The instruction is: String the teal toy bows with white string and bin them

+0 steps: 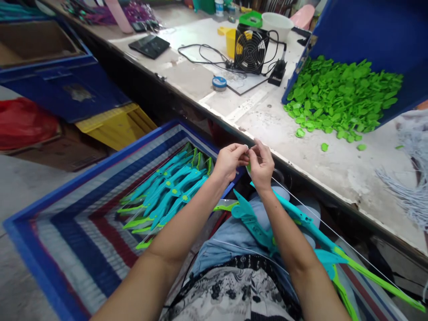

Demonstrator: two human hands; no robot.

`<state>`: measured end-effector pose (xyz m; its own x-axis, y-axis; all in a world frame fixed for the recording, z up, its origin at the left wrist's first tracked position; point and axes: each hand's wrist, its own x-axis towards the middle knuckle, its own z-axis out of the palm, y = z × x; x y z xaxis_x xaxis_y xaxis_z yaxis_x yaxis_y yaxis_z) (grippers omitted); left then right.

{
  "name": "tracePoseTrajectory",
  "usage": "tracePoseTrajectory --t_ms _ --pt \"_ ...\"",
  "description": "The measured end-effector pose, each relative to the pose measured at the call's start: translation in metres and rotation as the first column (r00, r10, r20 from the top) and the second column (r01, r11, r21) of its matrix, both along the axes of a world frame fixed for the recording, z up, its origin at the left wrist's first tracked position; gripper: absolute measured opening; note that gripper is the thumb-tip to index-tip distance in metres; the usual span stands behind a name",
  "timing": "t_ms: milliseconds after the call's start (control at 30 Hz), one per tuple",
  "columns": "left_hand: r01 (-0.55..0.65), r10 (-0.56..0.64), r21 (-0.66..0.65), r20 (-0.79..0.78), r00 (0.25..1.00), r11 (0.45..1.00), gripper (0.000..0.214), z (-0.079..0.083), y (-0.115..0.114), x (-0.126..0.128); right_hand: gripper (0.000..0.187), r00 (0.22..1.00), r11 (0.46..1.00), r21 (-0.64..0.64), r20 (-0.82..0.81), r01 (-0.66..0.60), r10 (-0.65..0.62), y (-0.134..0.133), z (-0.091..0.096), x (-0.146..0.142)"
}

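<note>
My left hand (230, 159) and my right hand (261, 166) meet just in front of the workbench edge, fingers pinched together on a small green plastic piece (248, 168) and a thin white string (334, 232). The string runs down to the right along a teal and green toy bow (301, 218) that lies across my lap. Both hands are closed.
A blue bin lined with striped cloth (83, 232) at my left holds several finished teal bows (167, 187). On the workbench (267, 111) lie a heap of green plastic pieces (341, 96) spilling from a blue crate (368, 31), a black fan (250, 49), cables, a tape roll (219, 83) and white strings (411, 191).
</note>
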<state>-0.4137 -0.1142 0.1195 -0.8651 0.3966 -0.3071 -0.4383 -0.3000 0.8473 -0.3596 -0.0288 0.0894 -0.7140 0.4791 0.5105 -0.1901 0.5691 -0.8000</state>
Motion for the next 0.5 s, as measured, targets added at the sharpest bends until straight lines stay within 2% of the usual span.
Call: tracePoseTrajectory --t_ms 200,333,433,500 --pt "0.021 -0.019 0.056 -0.038 0.999 0.998 0.016 0.003 0.008 0.002 0.02 0.999 0.979 0.201 -0.047 -0.016 0.026 0.022 0.009 0.003" --pt "0.084 -0.083 -0.003 -0.186 0.979 0.996 0.016 0.001 0.006 0.004 0.019 0.992 0.948 0.3 0.09 -0.11 0.087 0.037 0.023 0.005" --pt "0.092 -0.105 -0.055 -0.32 0.942 0.994 0.015 -0.004 0.006 0.005 0.016 0.977 0.914 0.378 0.198 -0.148 0.076 0.042 0.034 0.007" --pt "0.078 -0.106 -0.09 -0.38 0.919 0.993 0.017 -0.007 0.007 0.005 0.015 0.975 0.893 0.425 0.215 -0.148 0.059 0.043 0.038 0.007"
